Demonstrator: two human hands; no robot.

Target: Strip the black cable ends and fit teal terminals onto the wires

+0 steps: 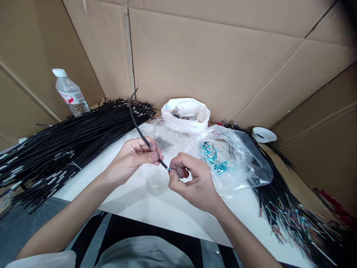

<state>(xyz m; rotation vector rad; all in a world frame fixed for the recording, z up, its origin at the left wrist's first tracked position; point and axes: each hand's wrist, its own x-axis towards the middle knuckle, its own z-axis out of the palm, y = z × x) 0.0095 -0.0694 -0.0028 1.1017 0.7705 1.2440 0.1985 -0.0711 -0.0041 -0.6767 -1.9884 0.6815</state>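
Note:
A black cable (pixel 137 126) runs up and away from my left hand (pixel 136 158), whose thumb and fingers pinch it near its lower end. Thin coloured wires (pixel 169 170) come out of that end, orange and blue among them. My right hand (pixel 192 176) is closed on these wires between thumb and forefinger, so most of their length is hidden. Both hands are above the white table (pixel 134 201). Just beyond my right hand lies a clear plastic bag (pixel 245 163) with small teal pieces (pixel 214 158) in it.
Black cables (pixel 83 130) are piled at the left, with a water bottle (pixel 71 93) behind them. A white bag (pixel 185 111) stands at the back. On the right are a white bowl (pixel 264 134) and more cables (pixel 287 208) with bared coloured wires. Cardboard walls (pixel 212 56) surround the table.

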